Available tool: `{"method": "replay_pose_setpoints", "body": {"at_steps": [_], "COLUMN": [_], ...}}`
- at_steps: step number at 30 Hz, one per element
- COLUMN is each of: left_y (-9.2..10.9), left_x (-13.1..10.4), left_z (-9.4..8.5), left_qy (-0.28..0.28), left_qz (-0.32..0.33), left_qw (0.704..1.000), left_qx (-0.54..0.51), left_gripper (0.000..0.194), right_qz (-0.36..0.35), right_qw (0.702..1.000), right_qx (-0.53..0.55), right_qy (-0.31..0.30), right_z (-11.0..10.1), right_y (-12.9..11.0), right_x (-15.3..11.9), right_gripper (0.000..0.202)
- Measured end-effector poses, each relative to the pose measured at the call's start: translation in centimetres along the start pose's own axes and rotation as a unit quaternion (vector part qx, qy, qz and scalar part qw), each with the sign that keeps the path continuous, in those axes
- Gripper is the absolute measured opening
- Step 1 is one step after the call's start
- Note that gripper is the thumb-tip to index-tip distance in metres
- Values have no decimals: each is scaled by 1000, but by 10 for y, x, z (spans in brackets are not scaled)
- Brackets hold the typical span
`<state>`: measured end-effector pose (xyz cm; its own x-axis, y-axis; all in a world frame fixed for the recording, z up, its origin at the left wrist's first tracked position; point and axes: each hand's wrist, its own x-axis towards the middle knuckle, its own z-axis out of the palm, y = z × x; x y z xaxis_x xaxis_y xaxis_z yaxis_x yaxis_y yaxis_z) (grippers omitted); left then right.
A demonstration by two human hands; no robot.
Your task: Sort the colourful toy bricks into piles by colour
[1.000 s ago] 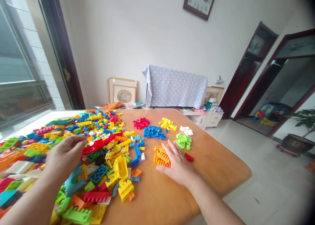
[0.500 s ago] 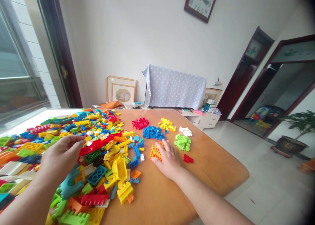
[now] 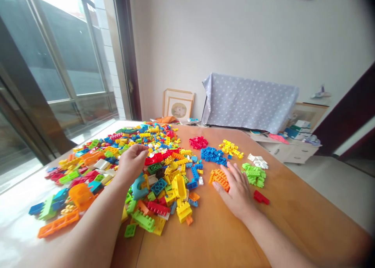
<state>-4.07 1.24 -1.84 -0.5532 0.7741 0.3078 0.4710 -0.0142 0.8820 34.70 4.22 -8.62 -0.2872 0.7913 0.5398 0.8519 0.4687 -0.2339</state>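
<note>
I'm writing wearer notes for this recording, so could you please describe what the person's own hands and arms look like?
The left hand and right hand are ungloved. No sleeve shows on the left forearm or right forearm, and no watch, bracelet or ring is visible.

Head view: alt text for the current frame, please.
A person's left hand is over a large heap of multicoloured plastic building bricks on a brown wood-toned table; the right hand, spread open, is at a small orange plastic brick pile. Nearby lie a red pile, blue pile, yellow pile, white pile and lime-green pile of plastic bricks.
</note>
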Motion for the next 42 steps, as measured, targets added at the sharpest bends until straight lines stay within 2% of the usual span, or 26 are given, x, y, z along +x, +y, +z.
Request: {"method": "replay_pose_setpoints", "body": {"at_steps": [3,7,12,17,20,27,36,42], "left_y": [1,2,7,8,6,5,-1,-2], "left_x": [-1,-1,-4,-9,-11,-13,-8,-3], "left_z": [0,-1,-3,2,5,7,7,-1], "left_qy": [-12,-20,-32,-133,-168,-187,-167,-124], "left_qz": [3,7,-3,61,98,138,126,88], "left_qw": [1000,1000,999,989,981,972,978,988], "left_qx": [-8,4,-17,-13,-3,42,26,15], "left_gripper": [36,35,30,22,21,18,18,21], "right_qz": [-41,-78,-152,-193,-198,-187,-58,-53], "right_qw": [997,985,969,966,965,955,952,956], "right_qx": [55,143,192,142,137,207,298,287], "right_qy": [43,49,-20,-98,-105,-104,-37,-31], "right_z": [-10,-19,-18,-5,6,43,69,78], "right_y": [-14,-46,-99,-131,-133,-117,-108,-108], "right_x": [3,4,6,21,36,63,84,89], "right_gripper": [50,32,21,18,24,31,35,38]}}
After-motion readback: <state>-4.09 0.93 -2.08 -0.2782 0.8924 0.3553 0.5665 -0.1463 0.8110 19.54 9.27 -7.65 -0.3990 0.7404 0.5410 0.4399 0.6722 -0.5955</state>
